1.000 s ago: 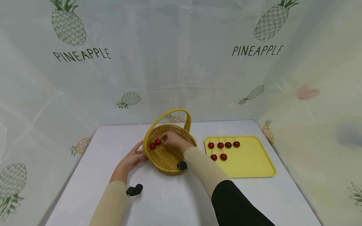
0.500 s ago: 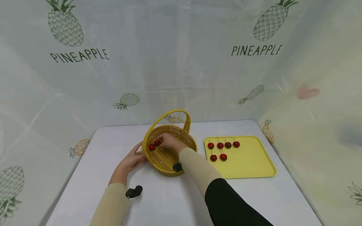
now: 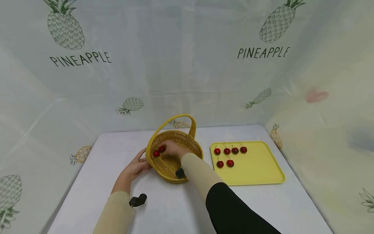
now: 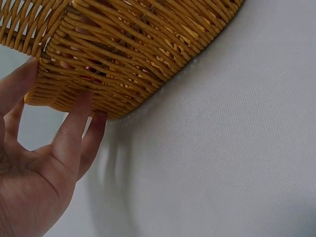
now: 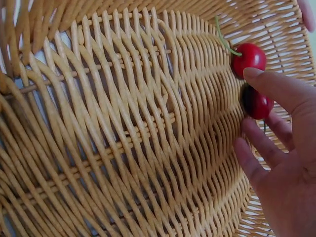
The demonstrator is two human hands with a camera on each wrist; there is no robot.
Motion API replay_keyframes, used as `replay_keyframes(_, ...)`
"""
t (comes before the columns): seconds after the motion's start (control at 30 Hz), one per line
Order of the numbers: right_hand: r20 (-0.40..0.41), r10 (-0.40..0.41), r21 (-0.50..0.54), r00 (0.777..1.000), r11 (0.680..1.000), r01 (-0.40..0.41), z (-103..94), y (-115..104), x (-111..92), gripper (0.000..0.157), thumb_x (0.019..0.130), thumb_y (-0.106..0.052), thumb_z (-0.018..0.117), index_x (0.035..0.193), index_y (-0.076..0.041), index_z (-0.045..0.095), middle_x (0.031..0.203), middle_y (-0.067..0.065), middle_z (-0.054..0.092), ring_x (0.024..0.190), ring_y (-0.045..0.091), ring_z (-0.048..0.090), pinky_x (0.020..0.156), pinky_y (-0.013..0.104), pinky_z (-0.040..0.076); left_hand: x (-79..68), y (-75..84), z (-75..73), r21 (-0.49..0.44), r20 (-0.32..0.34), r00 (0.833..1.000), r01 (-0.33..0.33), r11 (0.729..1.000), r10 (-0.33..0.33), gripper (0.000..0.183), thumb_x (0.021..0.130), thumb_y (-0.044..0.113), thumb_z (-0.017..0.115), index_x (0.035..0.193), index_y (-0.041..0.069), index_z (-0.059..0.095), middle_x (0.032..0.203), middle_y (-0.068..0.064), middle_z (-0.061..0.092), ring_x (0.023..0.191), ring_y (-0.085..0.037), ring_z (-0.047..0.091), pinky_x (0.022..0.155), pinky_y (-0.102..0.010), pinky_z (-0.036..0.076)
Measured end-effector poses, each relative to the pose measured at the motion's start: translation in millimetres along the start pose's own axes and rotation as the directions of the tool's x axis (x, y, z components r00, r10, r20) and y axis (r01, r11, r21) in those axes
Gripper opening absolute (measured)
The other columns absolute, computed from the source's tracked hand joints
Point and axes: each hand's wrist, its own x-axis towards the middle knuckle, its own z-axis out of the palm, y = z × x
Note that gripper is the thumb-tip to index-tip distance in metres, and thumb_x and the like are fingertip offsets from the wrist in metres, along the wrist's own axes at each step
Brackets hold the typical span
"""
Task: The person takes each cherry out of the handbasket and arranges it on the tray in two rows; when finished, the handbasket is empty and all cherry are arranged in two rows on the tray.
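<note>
A yellow woven basket (image 3: 166,167) with an arched handle stands tilted, its opening facing me. My left hand (image 3: 137,168) grips the basket's left side; in the left wrist view its fingers (image 4: 71,131) press against the wicker wall. Inside the basket, my right hand (image 3: 172,150) has its thumb and fingers around a dark red cherry (image 5: 257,102). A brighter red cherry (image 5: 250,58) with a green stem lies right beside it, close to the thumb tip. The far side of the pinched cherry is hidden from the head view.
To the right of the basket, a yellow tray (image 3: 257,169) holds several cherries (image 3: 227,151) in two rows toward its left side. The white table (image 3: 163,211) meets a pineapple-printed curtain (image 3: 187,81) at the back.
My right hand has moved a little left and down inside the basket, from beside the cherries onto the nearer one. The left hand stays on the basket; the tray's cherries have not moved.
</note>
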Motion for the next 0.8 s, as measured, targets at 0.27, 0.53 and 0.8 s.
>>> replay_keyframes(0.27, 0.004, 0.051, -0.017, 0.999, 0.999, -0.051, -1.5, 0.8, -0.5, 0.052, 0.082, -0.007, 0.079, 0.131, -0.013, 0.063, 0.121, 0.001, 0.064, 0.112, 0.015, 0.057, 0.095, 0.027, 0.047, 0.3, -0.2, 1.5, 0.013, 0.013, 1.000, -0.002, 1.000, 0.001, 0.090, 0.093, -0.011, 0.054, 0.158, 0.023, 0.003, 0.150, -0.033, 0.026, 0.131, -0.045, 0.040, 0.106, -0.050, 0.037)
replay_keyframes(0.53, 0.014, 0.065, 0.024, 0.998, 0.998, -0.065, -4.0, 2.7, -1.6, 0.041, 0.080, 0.004, 0.076, 0.117, -0.012, 0.071, 0.110, 0.000, 0.066, 0.096, 0.013, 0.058, 0.080, 0.025, 0.051, 0.6, 0.7, -1.0, 0.024, 0.014, 1.000, -0.019, 1.000, 0.019, 0.089, 0.093, -0.012, 0.053, 0.158, 0.022, 0.003, 0.148, -0.035, 0.027, 0.129, -0.045, 0.042, 0.104, -0.048, 0.040)
replay_keyframes(0.8, 0.059, 0.038, -0.021, 0.998, 0.999, -0.037, -8.7, 7.7, -2.7, 0.031, 0.080, 0.004, 0.077, 0.107, -0.012, 0.074, 0.100, -0.004, 0.066, 0.091, 0.010, 0.058, 0.076, 0.021, 0.050, 1.5, -1.6, -1.3, 0.019, 0.007, 1.000, -0.014, 1.000, 0.014, 0.088, 0.093, -0.012, 0.053, 0.158, 0.022, 0.005, 0.148, -0.035, 0.028, 0.129, -0.045, 0.042, 0.104, -0.048, 0.040)
